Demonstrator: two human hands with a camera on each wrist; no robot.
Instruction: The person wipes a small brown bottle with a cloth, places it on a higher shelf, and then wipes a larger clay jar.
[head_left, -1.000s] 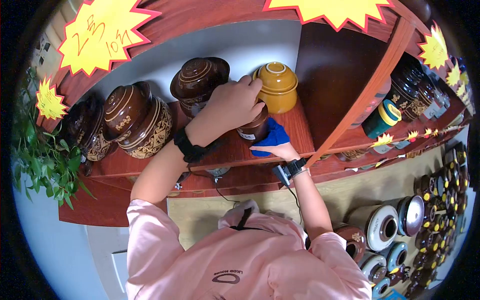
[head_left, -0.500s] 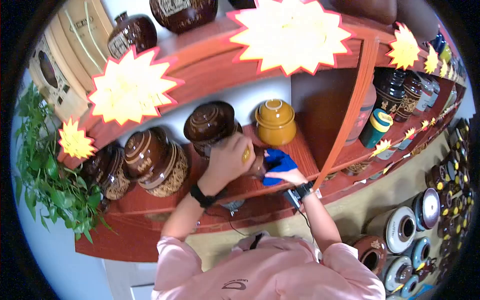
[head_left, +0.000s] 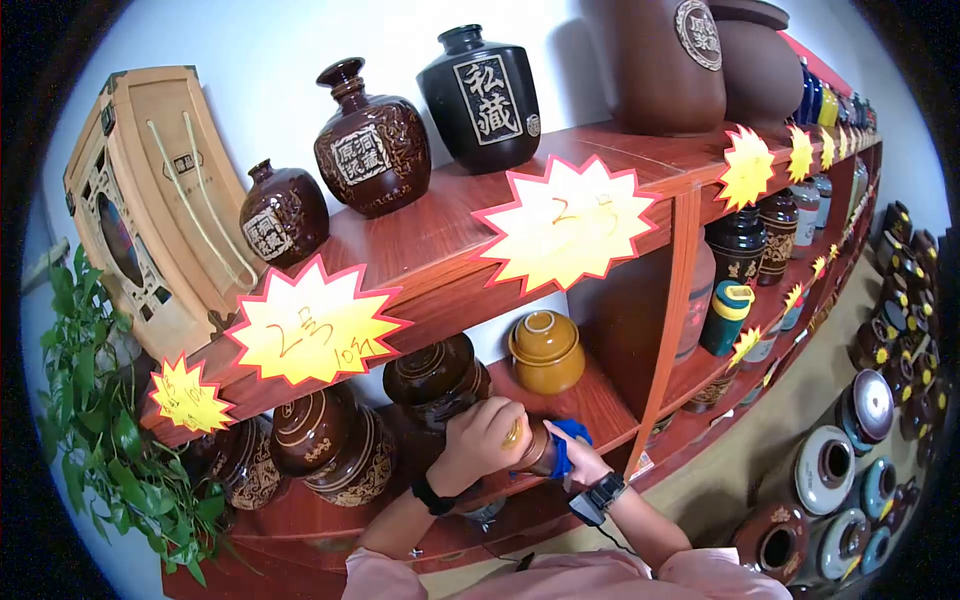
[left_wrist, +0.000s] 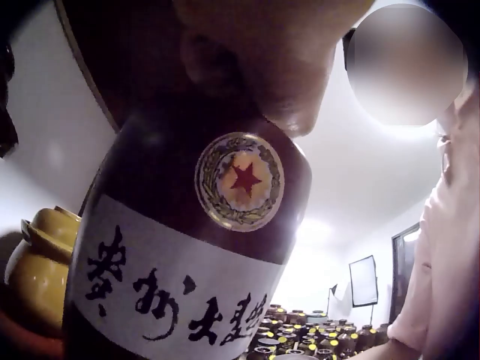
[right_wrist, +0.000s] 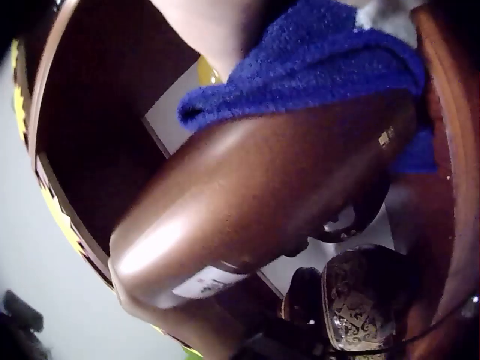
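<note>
My left hand [head_left: 485,437] grips the top end of a brown bottle [head_left: 541,452], which lies tilted in front of the shelf. In the left wrist view the bottle [left_wrist: 180,232] carries a white label with black characters and a round emblem with a red star. My right hand [head_left: 588,467] holds a blue cloth [head_left: 571,436] against the other end. The right wrist view has the cloth [right_wrist: 300,75] wrapped over the bottle's smooth brown side [right_wrist: 247,180]. A mustard-yellow lidded jar [head_left: 547,355] stands on the shelf just behind.
Dark brown patterned jars [head_left: 340,450] stand along the lower shelf on the left. Above are bottles [head_left: 480,100], a wooden box [head_left: 165,200] and star-shaped price tags [head_left: 565,222]. An upright divider [head_left: 672,330] rises right of my hands. Many jars [head_left: 825,467] crowd the floor at right.
The head view has tilted up, bringing the upper shelf into sight. The bottle has tipped from nearly upright to a slant, and the cloth has shifted around its end.
</note>
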